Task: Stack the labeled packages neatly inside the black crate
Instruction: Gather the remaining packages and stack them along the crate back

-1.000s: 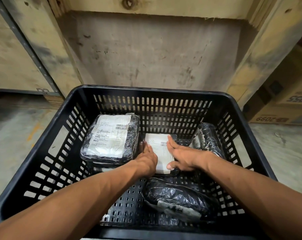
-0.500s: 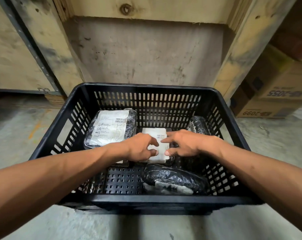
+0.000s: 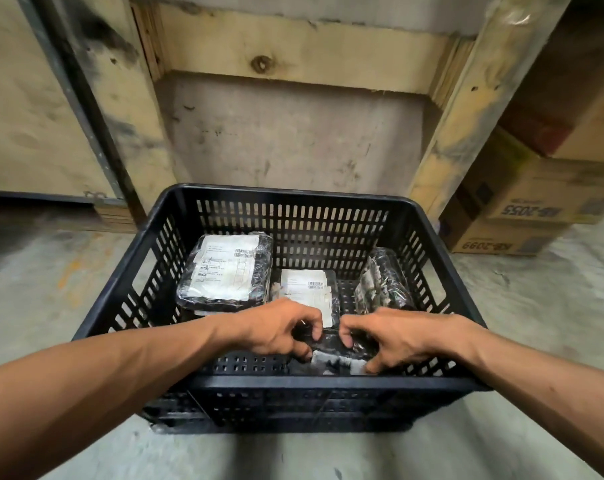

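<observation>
Near the front wall of the black crate [image 3: 224, 199], your left hand [image 3: 276, 329] and right hand [image 3: 394, 336] are both on the near package [image 3: 331, 355] — a dark, shiny-wrapped one with its pale label showing at the front edge. Fingers of each hand are curled onto the wrap, so I read both grips as clamped on it, one at each end. It lies low on the crate floor, close to the near wall.

Risks from here:
- Wrap looks slick and loose. Pinching film rather than the body could let the package slip or tear the wrap as you lift.
- Near wall is close, so the package could catch on the rim if you raise it tilted.
- Label faces partly down or forward; setting it that way would hide it and spoil the neat stack.
- Small flat package [image 3: 307, 289] sits just behind your fingers — a knuckle could shove it askew.
- Package leaning on the right wall [image 3: 380, 282] is tilted and could topple inward if bumped.

Count: four packages visible in the crate — the large back-left one [image 3: 226, 268], which seems to sit on something beneath it (cannot tell what), the small middle one, the tilted right one, and the one you hold. One crate. Two cardboard boxes [image 3: 536, 199] stacked on the floor at right.
</observation>
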`<state>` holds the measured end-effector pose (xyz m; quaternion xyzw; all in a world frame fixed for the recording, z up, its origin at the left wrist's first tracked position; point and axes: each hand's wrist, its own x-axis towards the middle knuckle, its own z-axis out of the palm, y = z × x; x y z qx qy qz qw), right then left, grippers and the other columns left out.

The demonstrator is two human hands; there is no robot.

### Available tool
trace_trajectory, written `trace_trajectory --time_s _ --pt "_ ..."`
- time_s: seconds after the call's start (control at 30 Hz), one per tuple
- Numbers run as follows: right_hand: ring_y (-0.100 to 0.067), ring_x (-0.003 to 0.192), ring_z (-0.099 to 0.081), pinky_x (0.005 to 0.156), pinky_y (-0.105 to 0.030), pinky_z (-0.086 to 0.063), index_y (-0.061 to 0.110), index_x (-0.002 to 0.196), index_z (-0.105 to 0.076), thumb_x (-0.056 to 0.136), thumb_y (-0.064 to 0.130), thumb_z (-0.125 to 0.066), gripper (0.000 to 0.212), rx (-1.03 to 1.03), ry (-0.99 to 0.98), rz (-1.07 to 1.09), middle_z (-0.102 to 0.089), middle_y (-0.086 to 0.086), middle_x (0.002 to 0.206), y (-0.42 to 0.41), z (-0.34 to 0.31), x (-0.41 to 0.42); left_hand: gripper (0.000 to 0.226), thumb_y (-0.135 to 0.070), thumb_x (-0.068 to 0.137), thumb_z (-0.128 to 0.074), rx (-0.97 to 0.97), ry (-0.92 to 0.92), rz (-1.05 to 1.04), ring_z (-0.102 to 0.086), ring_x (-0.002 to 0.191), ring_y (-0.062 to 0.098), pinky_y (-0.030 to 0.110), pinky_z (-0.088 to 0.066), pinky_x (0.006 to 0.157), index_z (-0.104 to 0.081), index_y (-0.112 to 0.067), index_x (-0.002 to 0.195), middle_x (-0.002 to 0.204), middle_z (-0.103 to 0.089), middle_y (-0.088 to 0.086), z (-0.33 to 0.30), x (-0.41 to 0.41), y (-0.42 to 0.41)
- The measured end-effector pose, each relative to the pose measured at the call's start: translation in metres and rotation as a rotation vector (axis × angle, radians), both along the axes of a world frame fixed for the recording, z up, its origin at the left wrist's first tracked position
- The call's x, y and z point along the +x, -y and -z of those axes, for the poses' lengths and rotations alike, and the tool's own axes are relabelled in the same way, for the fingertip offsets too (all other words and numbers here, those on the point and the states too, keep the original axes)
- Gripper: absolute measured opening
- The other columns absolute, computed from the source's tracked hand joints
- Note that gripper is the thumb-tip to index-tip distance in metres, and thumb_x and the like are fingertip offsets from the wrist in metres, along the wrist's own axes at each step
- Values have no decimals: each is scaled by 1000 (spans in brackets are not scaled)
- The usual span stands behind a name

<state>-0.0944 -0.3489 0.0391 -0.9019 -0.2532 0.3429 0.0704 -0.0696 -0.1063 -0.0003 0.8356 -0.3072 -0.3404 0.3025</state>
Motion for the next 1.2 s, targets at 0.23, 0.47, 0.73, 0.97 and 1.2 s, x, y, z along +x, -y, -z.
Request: trace_trajectory --time_s 0.23,0.47,0.73,0.97,1.2 --pt "-36 93 -69 82 -52 -58 46 106 -46 93 26 -72 35 132 -16 163 -70 -4 106 13 -1 19 18 -11 96 -65 -169 -53 -183 -64 61 10 26 -58 56 -63 -22 110 106 -70 7 -7 5 -4" --pt "-26 108 -68 95 -51 -55 41 108 -65 90 21 -75 29 550 127 323 -71 8 115 17 -19 40 48 -19 73 -89 -395 101 -360 -57 117 6 15 -52 88 -67 -32 114 127 -58 -10 -17 19 -17" --pt "-11 119 -65 103 -40 -54 45 120 -67 91 34 -78 32 774 239 555 -69 14 124 19 -18 40 37 -10 73 -89 -482 541 -431 -58 113 3 9 -46 93 -79 -24 106 121 -59 -9 -45 30 -12" --pt "-19 106 -74 86 -49 -62 44 127 -62 84 76 -59 54 878 78 1097 -71 10 120 -20 -27 53 41 -11 73 -85 -520 921 -380 -58 115 18 35 -47 103 -77 -14 113 123 -63 5 -65 26 14" --pt "-28 95 -78 72 -46 -66 8 117 -66 89 17 -80 33 1280 -23 1334 -74 -18 114 -31 -34 58 57 -26 69 -92 -571 776 -456 -60 111 6 31 -50 100 -70 -16 120 118 -66 -8 -73 24 6"
